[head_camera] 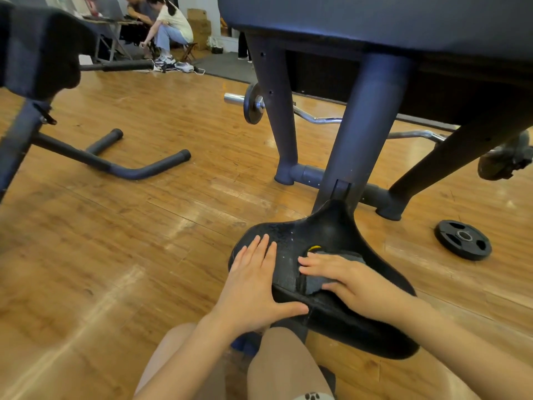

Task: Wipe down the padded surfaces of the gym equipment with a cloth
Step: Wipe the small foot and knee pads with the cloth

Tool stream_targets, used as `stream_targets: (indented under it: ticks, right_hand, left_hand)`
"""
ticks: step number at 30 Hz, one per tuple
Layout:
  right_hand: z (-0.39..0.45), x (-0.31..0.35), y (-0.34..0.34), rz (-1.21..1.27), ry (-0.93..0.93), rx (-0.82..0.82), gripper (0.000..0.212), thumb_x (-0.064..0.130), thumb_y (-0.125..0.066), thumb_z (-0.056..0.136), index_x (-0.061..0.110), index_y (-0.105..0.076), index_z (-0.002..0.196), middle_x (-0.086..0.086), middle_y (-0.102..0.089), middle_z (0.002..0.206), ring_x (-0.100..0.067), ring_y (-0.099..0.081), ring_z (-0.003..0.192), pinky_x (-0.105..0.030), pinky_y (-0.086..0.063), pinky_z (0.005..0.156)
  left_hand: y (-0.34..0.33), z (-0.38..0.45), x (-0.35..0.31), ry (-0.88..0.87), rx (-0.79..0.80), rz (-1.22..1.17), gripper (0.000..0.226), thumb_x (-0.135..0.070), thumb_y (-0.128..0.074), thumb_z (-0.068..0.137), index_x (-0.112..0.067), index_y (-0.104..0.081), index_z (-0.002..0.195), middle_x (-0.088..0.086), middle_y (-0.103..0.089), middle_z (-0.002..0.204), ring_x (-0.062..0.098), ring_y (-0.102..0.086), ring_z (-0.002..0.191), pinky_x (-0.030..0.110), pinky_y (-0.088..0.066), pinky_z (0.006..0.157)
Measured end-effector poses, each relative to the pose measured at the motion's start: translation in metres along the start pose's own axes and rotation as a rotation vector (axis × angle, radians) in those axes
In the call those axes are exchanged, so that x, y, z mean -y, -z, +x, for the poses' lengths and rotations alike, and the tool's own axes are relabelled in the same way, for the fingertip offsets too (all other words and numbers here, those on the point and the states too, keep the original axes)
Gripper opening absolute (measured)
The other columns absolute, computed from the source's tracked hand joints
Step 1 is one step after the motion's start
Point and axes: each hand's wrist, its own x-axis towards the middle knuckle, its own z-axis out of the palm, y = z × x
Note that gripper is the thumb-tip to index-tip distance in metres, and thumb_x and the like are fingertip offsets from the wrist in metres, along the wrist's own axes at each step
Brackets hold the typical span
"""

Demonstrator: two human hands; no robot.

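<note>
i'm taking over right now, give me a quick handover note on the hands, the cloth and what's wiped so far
Left hand: flat on the left part of the black seat pad, steadying it, no grip.
Right hand: fingers straight, pressing the grey cloth on the middle of the seat.
Done: wet sheen by the cloth.
Left: rest of the seat, the big pad overhead, the pad at far left.

- Left hand [253, 287]: bare; no glove, ring or watch; forearm bare, no sleeve in view
- Right hand [350, 277]: bare likewise; no band at the wrist; forearm uncovered to the frame's edge
- Legs [284, 368]: bare at the knees; thighs uncovered
- Garment [314, 396]: pale hem at the bottom edge; small dark paw-print mark on it
</note>
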Motion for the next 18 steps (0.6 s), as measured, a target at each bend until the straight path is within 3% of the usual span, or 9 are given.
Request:
stream_targets:
  ticks: [4, 6, 9, 13, 15, 18]
  right_hand:
    - [0.036, -0.013, 0.005, 0.046, -0.004, -0.010, 0.043, 0.018, -0.048, 0.096, 0.032, -0.041, 0.136, 0.024, -0.030, 0.142, 0.014, -0.014, 0.128, -0.012, -0.006, 0.111]
    - [0.042, -0.010, 0.004, 0.013, -0.014, -0.047, 0.044, 0.018, -0.048, 0.096, 0.030, -0.041, 0.137, 0.020, -0.032, 0.145, 0.015, -0.013, 0.126, -0.006, -0.003, 0.106]
    - [0.016, 0.000, -0.007, -0.057, 0.084, -0.019, 0.047, 0.023, -0.048, 0.095, 0.040, -0.033, 0.136, 0.032, -0.021, 0.142, 0.021, -0.004, 0.127, 0.002, 0.007, 0.099]
    - [-0.007, 0.003, -0.012, 0.029, 0.140, 0.069, 0.047, 0.019, -0.048, 0.095, 0.044, -0.031, 0.131, 0.042, -0.016, 0.132, 0.029, -0.003, 0.124, 0.002, 0.003, 0.103]
    - [0.011, -0.003, -0.004, 0.057, 0.090, 0.042, 0.046, 0.018, -0.049, 0.095, 0.041, -0.036, 0.132, 0.039, -0.022, 0.134, 0.026, -0.010, 0.126, 0.000, -0.001, 0.104]
    - [0.054, -0.026, 0.006, 0.060, -0.011, -0.077, 0.042, 0.015, -0.048, 0.095, 0.026, -0.045, 0.135, 0.020, -0.035, 0.142, 0.005, -0.024, 0.133, -0.013, -0.011, 0.111]
  left_hand:
    - [0.001, -0.001, 0.001, -0.002, 0.004, -0.001, 0.118, -0.081, -0.047, 0.070, -0.016, 0.010, 0.150, 0.000, 0.017, 0.158, 0.011, 0.020, 0.143, 0.032, 0.013, 0.117]
    - [0.001, -0.001, 0.001, 0.001, 0.011, 0.009, 0.117, -0.081, -0.046, 0.070, -0.017, 0.010, 0.150, 0.000, 0.017, 0.158, 0.011, 0.021, 0.142, 0.033, 0.012, 0.117]
    - [-0.001, 0.000, 0.003, -0.017, 0.011, 0.018, 0.122, -0.090, -0.037, 0.064, -0.017, 0.011, 0.150, 0.000, 0.019, 0.157, 0.006, 0.025, 0.137, 0.030, 0.014, 0.115]
    - [-0.006, 0.002, 0.004, -0.022, -0.031, 0.005, 0.135, -0.100, -0.010, 0.046, -0.016, 0.008, 0.151, -0.005, 0.020, 0.154, 0.004, 0.026, 0.135, 0.027, 0.018, 0.111]
    - [-0.005, 0.001, 0.004, -0.019, -0.023, 0.012, 0.134, -0.099, -0.017, 0.048, -0.017, 0.011, 0.150, -0.003, 0.021, 0.155, 0.006, 0.025, 0.138, 0.029, 0.016, 0.113]
    - [-0.003, 0.001, 0.003, -0.012, -0.009, 0.028, 0.127, -0.092, -0.022, 0.053, -0.017, 0.013, 0.150, -0.001, 0.020, 0.157, 0.009, 0.024, 0.140, 0.030, 0.015, 0.114]
